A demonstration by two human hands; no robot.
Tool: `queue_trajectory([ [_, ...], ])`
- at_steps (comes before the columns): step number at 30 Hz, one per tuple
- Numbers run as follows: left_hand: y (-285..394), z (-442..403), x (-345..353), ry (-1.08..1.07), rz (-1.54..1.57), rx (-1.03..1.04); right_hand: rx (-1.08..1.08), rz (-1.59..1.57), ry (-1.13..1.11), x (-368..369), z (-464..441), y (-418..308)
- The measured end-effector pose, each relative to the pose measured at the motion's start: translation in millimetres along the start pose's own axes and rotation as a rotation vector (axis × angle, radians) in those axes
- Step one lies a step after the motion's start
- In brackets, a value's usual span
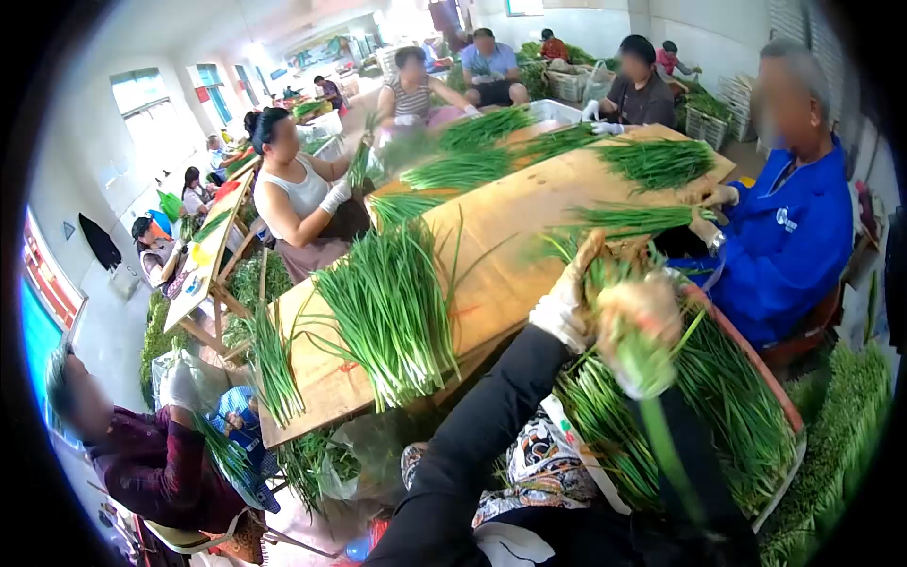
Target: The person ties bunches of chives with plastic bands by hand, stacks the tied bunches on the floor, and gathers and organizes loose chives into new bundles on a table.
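My left hand, in a pale glove with a white cuff, is closed around a bunch of green chives above a basin. Close beside it, my right hand is smeared by motion; it looks closed, with green blades trailing below it along my dark sleeve. Under both hands, the basin with a reddish rim is heaped with loose chives. A large spread pile of chives, white ends toward me, lies on the wooden table to the left.
The long wooden table carries more chive piles. A person in a blue jacket holds chives at the right. Another in a dark red top sits at the left. Heaped greens stand at the right edge.
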State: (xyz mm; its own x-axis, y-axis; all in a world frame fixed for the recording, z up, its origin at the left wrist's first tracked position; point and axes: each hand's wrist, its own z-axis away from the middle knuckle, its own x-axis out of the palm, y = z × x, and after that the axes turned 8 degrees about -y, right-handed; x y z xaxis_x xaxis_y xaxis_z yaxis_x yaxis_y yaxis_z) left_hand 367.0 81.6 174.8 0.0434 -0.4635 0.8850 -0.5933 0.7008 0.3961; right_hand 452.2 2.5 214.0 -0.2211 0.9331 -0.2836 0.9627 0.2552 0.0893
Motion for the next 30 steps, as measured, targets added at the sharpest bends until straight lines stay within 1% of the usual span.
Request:
queue_trajectory([
  [1, 7, 4, 4, 0.09, -0.161, 0.08, -0.029, -0.068, -0.076, 3, 9, -7],
  [2, 14, 10, 8, 0.182, -0.318, 0.16, -0.123, -0.24, 0.007, 16, 20, -13],
  [3, 25, 9, -15, 0.131, -0.302, 0.14, -0.212, -0.41, 0.085, 29, 31, -19],
  [4, 36, 11, -12, 0.078, -0.283, 0.117, -0.301, -0.574, 0.162, 36, 37, -23],
  [5, 43, 22, -12, 0.152, -0.267, 0.091, -0.268, -0.573, 0.04, 37, 40, -25],
  [6, 43, 34, 22, 0.316, -0.36, 0.211, -0.233, -0.571, -0.084, 39, 41, -28],
  [7, 57, 41, 9, 0.201, -0.198, 0.058, -0.247, -0.606, -0.038, 48, 42, -29],
  [8, 65, 43, -3, 0.205, -0.201, 0.07, -0.247, -0.74, -0.037, 62, 49, -29],
  [9, 73, 45, -15, 0.21, -0.204, 0.081, -0.212, -0.835, -0.122, 70, 57, -30],
  [10, 75, 47, -20, 0.334, -0.374, 0.252, -0.172, -0.93, -0.208, 78, 66, -31],
  [11, 78, 51, -24, 0.45, -0.376, 0.211, -0.148, -0.961, -0.296, 93, 82, -31],
  [12, 86, 54, -56, 0.537, -0.475, 0.142, -0.126, -0.908, -0.398, 110, 105, -32],
  [13, 82, 58, -69, 0.705, -0.568, 0.128, -0.028, -1.107, -0.559, 139, 140, -33],
  [14, 76, 65, -82, 0.874, -0.662, 0.115, -0.069, -1.046, -0.694, 143, 154, -33],
  [15, 73, 72, -113, 0.978, -0.866, 0.061, -0.119, -0.978, -0.825, 147, 168, -34],
  [16, 72, 79, -138, 1.076, -1.075, 0.003, -0.278, -0.861, -0.911, 155, 177, -32],
  [19, 78, 87, -132, 1.006, -1.027, -0.065, -0.243, -0.922, -0.875, 134, 152, -19],
  [20, 81, 89, -126, 0.967, -0.981, -0.097, -0.241, -0.784, -1.038, 121, 138, -14],
  [21, 85, 92, -123, 0.968, -0.937, -0.085, -0.241, -0.64, -1.195, 116, 130, -9],
  [22, 100, 102, -145, 0.872, -0.991, -0.135, -0.262, -0.662, -1.268, 120, 128, 0],
  [23, 109, 104, -169, 0.944, -0.991, -0.076, -0.305, -0.845, -1.217, 123, 123, 15],
  [24, 114, 104, -176, 1.018, -0.989, -0.016, -0.349, -1.028, -1.157, 126, 115, 31],
  [25, 117, 103, -178, 1.021, -0.99, -0.017, -0.22, -1.253, -1.137, 128, 100, 45],
  [26, 121, 98, -179, 1.049, -0.942, 0.027, -0.084, -1.471, -1.106, 130, 90, 58],
  [27, 123, 91, -181, 1.076, -0.894, 0.071, 0.456, -1.601, -1.206, 141, 99, 77],
  [28, 126, 83, -183, 1.1, -0.844, 0.116, 0.95, -1.601, -1.117, 145, 82, 79],
  [29, 127, 76, -184, 1.122, -0.794, 0.16, 1.15, -1.548, -0.991, 173, 97, 92],
  [30, 128, 70, -185, 1.144, -0.744, 0.203, 1.203, -1.501, -0.931, 199, 107, 95],
])
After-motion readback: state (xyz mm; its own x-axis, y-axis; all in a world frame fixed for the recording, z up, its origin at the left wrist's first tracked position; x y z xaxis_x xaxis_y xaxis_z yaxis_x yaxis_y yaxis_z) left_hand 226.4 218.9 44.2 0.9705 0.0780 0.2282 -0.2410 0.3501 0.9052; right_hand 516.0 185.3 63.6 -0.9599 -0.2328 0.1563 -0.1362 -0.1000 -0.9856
